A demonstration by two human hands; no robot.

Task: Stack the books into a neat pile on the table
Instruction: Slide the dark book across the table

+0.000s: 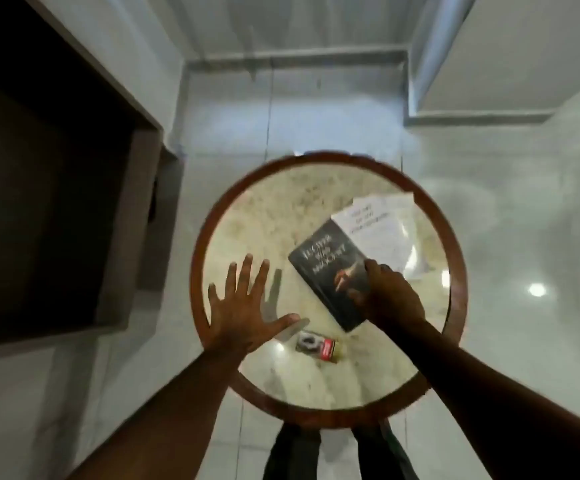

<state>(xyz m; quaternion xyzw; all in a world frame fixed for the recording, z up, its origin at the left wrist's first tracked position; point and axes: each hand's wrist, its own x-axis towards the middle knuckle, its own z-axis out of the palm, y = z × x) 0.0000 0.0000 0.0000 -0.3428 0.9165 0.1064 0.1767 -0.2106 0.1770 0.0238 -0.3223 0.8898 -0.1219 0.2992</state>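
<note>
A dark book with pale lettering lies tilted on the round table, right of centre. My right hand grips its near right edge, fingers curled over the cover. A white book lies just beyond it, its near left corner under the dark book. My left hand hovers flat over the table's left side, fingers spread wide, holding nothing. The picture is blurred by motion.
A small red and black packet lies on the table near its front edge. A dark cabinet or recess fills the left side. Glossy pale floor tiles surround the table. My legs show below it.
</note>
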